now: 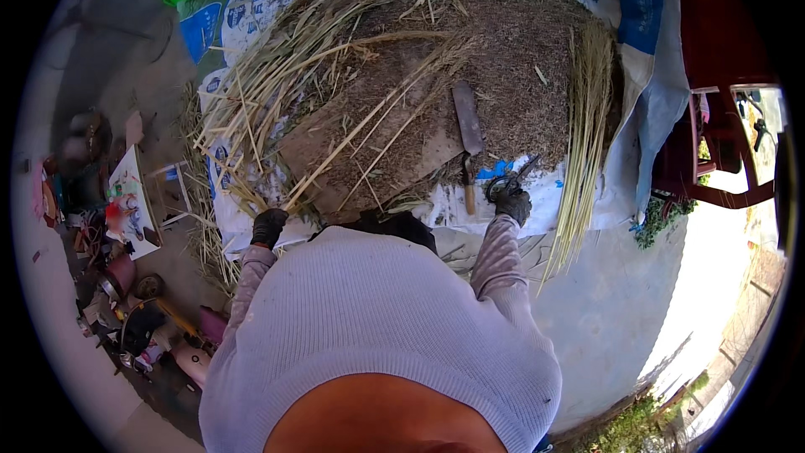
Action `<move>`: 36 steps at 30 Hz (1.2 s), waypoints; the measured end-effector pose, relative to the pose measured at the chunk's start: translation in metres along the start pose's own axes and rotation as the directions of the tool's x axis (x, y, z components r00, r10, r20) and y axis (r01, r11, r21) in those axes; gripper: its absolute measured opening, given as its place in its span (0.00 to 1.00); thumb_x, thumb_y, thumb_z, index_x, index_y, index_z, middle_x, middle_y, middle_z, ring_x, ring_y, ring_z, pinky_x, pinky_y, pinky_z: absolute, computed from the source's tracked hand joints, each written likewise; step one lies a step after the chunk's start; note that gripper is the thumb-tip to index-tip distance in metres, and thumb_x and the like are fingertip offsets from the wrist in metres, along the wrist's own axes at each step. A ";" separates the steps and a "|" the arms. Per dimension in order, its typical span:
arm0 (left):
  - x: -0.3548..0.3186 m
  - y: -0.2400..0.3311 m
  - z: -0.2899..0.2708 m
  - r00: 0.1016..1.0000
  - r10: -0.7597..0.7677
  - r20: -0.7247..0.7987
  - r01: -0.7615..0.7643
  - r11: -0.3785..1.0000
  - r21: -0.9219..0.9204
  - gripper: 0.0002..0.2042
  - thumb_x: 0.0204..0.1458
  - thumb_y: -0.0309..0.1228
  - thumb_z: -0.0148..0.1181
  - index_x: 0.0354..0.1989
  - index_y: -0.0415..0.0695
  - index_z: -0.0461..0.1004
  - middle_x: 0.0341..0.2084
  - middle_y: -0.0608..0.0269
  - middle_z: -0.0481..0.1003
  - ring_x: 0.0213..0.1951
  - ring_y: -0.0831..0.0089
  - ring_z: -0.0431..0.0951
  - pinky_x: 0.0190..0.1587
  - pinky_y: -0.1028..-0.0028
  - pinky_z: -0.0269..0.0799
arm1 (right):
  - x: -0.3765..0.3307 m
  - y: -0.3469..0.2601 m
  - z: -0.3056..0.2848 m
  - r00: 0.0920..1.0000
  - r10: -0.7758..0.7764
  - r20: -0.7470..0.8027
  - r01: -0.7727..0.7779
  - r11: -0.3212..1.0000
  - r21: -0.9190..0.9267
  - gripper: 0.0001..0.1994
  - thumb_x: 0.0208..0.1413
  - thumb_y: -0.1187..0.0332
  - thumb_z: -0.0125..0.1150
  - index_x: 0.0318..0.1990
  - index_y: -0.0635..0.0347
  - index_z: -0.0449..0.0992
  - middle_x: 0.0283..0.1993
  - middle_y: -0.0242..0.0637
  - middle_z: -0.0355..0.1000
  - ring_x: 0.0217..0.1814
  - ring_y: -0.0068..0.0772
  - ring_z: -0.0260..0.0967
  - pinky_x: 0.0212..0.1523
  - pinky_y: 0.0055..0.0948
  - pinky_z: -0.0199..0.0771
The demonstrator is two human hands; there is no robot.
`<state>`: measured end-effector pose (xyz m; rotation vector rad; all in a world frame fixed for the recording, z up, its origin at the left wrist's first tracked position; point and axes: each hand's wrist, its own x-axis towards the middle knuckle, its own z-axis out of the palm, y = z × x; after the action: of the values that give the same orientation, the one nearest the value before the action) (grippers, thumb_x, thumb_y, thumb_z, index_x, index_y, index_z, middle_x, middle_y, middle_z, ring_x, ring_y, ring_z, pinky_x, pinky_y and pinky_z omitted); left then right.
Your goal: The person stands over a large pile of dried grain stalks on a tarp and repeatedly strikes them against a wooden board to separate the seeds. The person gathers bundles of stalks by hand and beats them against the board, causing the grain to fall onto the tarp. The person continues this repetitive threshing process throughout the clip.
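My left hand (pixel 269 227), in a dark glove, is closed at the lower ends of a few long dry stalks (pixel 342 149). Their bushy seed heads lie up to the right over the pile. My right hand (pixel 513 205), also gloved, grips a pair of dark scissors (pixel 525 169) whose blades point up and away from me. Just left of the scissors lies a cleaver-like knife (pixel 468 117) with a wide dark blade and a wooden handle. Under the stalks is a flat brownish board (pixel 323 144), partly covered by loose seeds.
Brown seed heads and chaff (pixel 520 59) cover the printed white sacking (pixel 545 201). A heap of stalks (pixel 277 92) lies at left, a neat bundle (pixel 587 117) at right. A red frame (pixel 713 147) stands far right; clutter (pixel 126 285) covers the floor at left.
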<state>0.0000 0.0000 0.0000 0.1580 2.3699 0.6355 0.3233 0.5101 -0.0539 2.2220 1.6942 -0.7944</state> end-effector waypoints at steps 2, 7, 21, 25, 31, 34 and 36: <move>-0.008 -0.011 -0.017 0.999 -0.047 -0.026 0.044 0.995 -0.093 0.08 0.45 0.34 0.57 0.30 0.43 0.75 0.15 0.66 0.71 0.17 0.76 0.69 0.23 0.73 0.67 | -0.023 -0.010 0.004 0.993 -0.059 -0.104 0.055 0.998 -0.043 0.31 0.36 0.50 0.63 0.47 0.57 0.65 0.52 0.53 0.58 0.53 0.50 0.59 0.49 0.47 0.62; -0.019 0.032 0.007 0.992 0.096 -0.083 -0.090 0.994 0.069 0.09 0.43 0.32 0.57 0.29 0.41 0.74 0.15 0.62 0.71 0.17 0.75 0.69 0.23 0.72 0.67 | 0.007 -0.016 0.011 0.967 -0.024 -0.253 0.005 0.997 -0.077 0.25 0.42 0.55 0.57 0.47 0.56 0.63 0.41 0.50 0.66 0.44 0.50 0.66 0.43 0.43 0.67; 0.005 0.052 -0.040 0.987 0.149 0.056 -0.126 0.947 -0.297 0.07 0.46 0.30 0.55 0.26 0.39 0.74 0.16 0.64 0.72 0.19 0.77 0.70 0.23 0.76 0.67 | -0.073 -0.004 0.033 0.807 -0.518 0.285 0.152 0.647 0.747 0.15 0.45 0.71 0.56 0.43 0.59 0.65 0.13 0.33 0.60 0.07 0.27 0.55 0.04 0.28 0.51; 0.020 0.053 -0.051 0.955 0.274 0.112 -0.233 0.929 -0.289 0.08 0.45 0.31 0.55 0.30 0.39 0.73 0.20 0.60 0.73 0.22 0.73 0.72 0.28 0.71 0.68 | -0.183 -0.039 0.096 0.326 -0.890 0.319 0.599 0.456 0.659 0.22 0.42 0.75 0.56 0.49 0.61 0.64 0.31 0.30 0.68 0.27 0.22 0.64 0.29 0.22 0.68; 0.034 0.032 -0.055 0.845 0.535 -0.020 -0.535 0.843 -0.053 0.11 0.45 0.30 0.56 0.35 0.37 0.72 0.23 0.56 0.73 0.25 0.65 0.73 0.32 0.68 0.69 | -0.284 -0.100 0.190 -0.036 -0.810 0.585 0.861 0.272 0.430 0.20 0.46 0.63 0.58 0.45 0.66 0.65 0.35 0.54 0.69 0.38 0.47 0.70 0.39 0.34 0.70; 0.036 0.032 -0.052 0.869 0.489 0.078 -0.488 0.872 -0.028 0.11 0.45 0.30 0.55 0.35 0.37 0.73 0.24 0.53 0.74 0.25 0.63 0.74 0.31 0.68 0.69 | -0.299 -0.102 0.212 -0.059 -0.856 0.513 0.911 0.164 0.379 0.20 0.47 0.64 0.58 0.46 0.65 0.64 0.35 0.49 0.71 0.39 0.43 0.70 0.39 0.34 0.69; 0.035 0.027 -0.050 0.871 0.484 0.088 -0.484 0.875 -0.021 0.11 0.45 0.30 0.56 0.35 0.38 0.73 0.25 0.52 0.74 0.25 0.63 0.74 0.31 0.67 0.69 | -0.331 -0.112 0.193 0.010 -0.875 0.484 0.751 0.326 0.574 0.20 0.48 0.65 0.58 0.47 0.65 0.64 0.36 0.46 0.71 0.40 0.40 0.69 0.39 0.32 0.69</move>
<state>-0.0602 0.0128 0.0258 0.7869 2.2475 0.8360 0.1046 0.1788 -0.0162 0.3020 2.2941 -1.8037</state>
